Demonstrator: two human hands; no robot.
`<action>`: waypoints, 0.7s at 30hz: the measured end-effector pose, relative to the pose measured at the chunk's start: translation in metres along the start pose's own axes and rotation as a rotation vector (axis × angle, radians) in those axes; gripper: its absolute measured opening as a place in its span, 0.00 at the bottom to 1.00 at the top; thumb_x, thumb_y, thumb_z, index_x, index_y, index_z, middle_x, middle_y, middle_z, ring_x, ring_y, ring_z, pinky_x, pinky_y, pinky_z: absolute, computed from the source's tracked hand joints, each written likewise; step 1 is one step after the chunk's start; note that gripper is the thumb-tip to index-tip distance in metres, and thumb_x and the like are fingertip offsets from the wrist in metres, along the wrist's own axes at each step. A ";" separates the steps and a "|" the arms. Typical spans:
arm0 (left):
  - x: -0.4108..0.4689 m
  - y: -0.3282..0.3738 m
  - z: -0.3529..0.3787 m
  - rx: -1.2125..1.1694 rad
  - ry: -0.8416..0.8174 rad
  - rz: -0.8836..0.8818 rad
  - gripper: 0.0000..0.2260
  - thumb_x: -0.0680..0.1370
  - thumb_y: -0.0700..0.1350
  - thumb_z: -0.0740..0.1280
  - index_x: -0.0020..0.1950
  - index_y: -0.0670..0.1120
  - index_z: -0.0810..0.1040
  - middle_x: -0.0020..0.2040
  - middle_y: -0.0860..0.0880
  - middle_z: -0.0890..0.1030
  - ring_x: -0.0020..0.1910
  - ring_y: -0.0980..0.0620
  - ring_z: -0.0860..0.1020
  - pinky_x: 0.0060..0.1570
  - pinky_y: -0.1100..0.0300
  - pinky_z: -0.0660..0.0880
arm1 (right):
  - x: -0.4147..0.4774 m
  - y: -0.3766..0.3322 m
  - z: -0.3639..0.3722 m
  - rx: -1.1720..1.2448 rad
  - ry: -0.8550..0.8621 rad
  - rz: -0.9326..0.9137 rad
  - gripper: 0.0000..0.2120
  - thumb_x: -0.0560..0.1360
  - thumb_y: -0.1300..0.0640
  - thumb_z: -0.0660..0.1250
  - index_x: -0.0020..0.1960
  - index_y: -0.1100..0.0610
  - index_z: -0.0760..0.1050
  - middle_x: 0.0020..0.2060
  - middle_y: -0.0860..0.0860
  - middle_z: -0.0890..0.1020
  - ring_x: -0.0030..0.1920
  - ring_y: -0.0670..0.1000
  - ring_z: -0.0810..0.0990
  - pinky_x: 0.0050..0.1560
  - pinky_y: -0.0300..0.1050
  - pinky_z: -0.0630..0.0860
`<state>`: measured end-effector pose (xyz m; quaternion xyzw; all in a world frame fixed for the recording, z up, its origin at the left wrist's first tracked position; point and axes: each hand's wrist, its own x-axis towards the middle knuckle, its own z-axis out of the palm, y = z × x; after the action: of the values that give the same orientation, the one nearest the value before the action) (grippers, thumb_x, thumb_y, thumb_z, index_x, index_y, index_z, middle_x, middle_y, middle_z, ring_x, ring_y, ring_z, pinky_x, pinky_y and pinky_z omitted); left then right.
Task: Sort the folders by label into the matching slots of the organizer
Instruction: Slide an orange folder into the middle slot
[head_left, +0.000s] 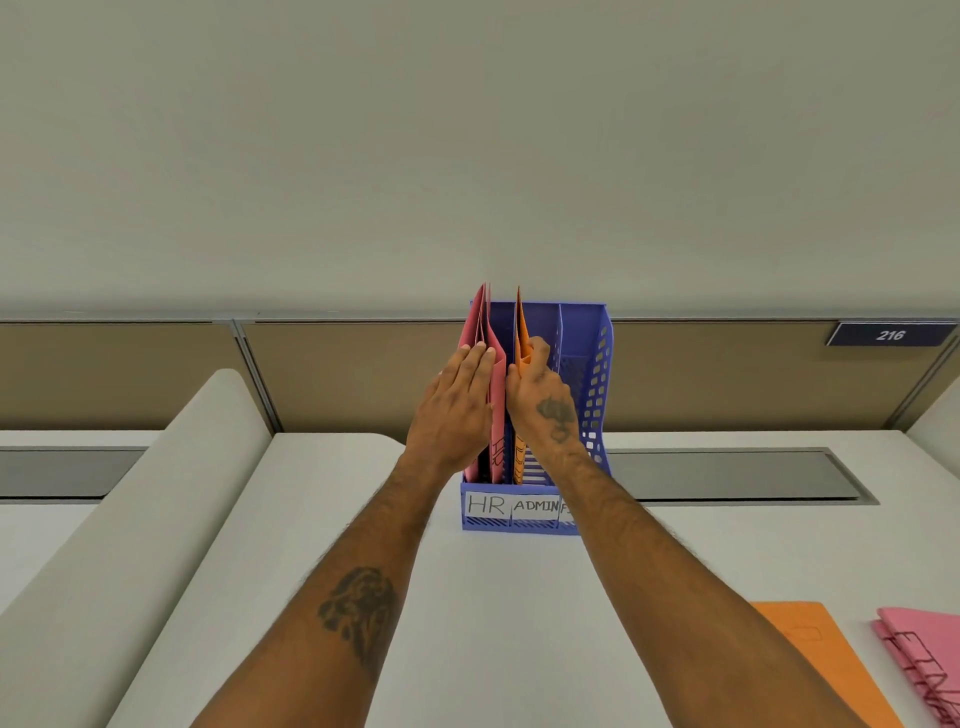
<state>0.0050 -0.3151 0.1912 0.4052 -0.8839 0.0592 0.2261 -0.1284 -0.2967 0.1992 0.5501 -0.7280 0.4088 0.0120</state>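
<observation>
Orange first, since it's closest to where I'm standing: a loose orange folder (826, 670) lying flat on the white desk (493, 623) at the near right, label not readable from here; right beside it, a small pile of pink folders (924, 665) with what looks like "FIN..." scrawled on top; so those are clearly not filed yet.

Further in, both bare arms reach out to the blue organizer (597, 374) standing at the back of the desk against the partition (337, 369); front labels read HR, ADMIN, and a third one starting with F that the right forearm cuts off.

Left hand (457, 410) is laid flat, fingers straight, pressing against the pink folders (485, 332) standing in the HR slot; one of them has "HR" written on it; I'd call it steadying rather than gripping. Right hand (540, 389) has its fingers curled and pinched on the orange folder (521, 332) upright in the ADMIN slot; looks like it's being seated or straightened, can't tell how far down it sits.

Third slot looks empty as far as I can see; so my guess is roughly halfway: HR and ADMIN have stuff in, the F pile and that spare orange one are left.

Behind it all, a "216" sign (891, 335) on the partition.
</observation>
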 end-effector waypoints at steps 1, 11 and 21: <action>0.000 0.000 -0.002 -0.015 -0.015 -0.011 0.30 0.83 0.52 0.55 0.81 0.44 0.47 0.81 0.45 0.50 0.80 0.47 0.47 0.78 0.48 0.50 | 0.000 0.000 -0.002 0.001 -0.011 -0.003 0.20 0.82 0.50 0.53 0.71 0.58 0.58 0.49 0.58 0.82 0.41 0.57 0.83 0.40 0.50 0.81; -0.032 0.014 -0.025 -0.037 -0.068 -0.082 0.33 0.83 0.53 0.55 0.80 0.47 0.40 0.81 0.46 0.42 0.80 0.47 0.40 0.77 0.44 0.45 | -0.025 0.002 -0.046 0.000 -0.104 -0.020 0.35 0.77 0.33 0.48 0.77 0.51 0.50 0.60 0.55 0.79 0.55 0.56 0.80 0.50 0.54 0.78; -0.083 0.025 -0.034 0.030 -0.108 -0.059 0.36 0.82 0.57 0.56 0.80 0.47 0.37 0.81 0.44 0.38 0.79 0.45 0.37 0.76 0.42 0.41 | -0.083 0.027 -0.083 -0.386 -0.215 -0.169 0.49 0.67 0.23 0.28 0.79 0.51 0.42 0.78 0.57 0.48 0.78 0.58 0.46 0.74 0.61 0.57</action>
<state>0.0460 -0.2319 0.1867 0.4369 -0.8816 0.0438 0.1735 -0.1536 -0.1791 0.2004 0.6371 -0.7411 0.1987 0.0734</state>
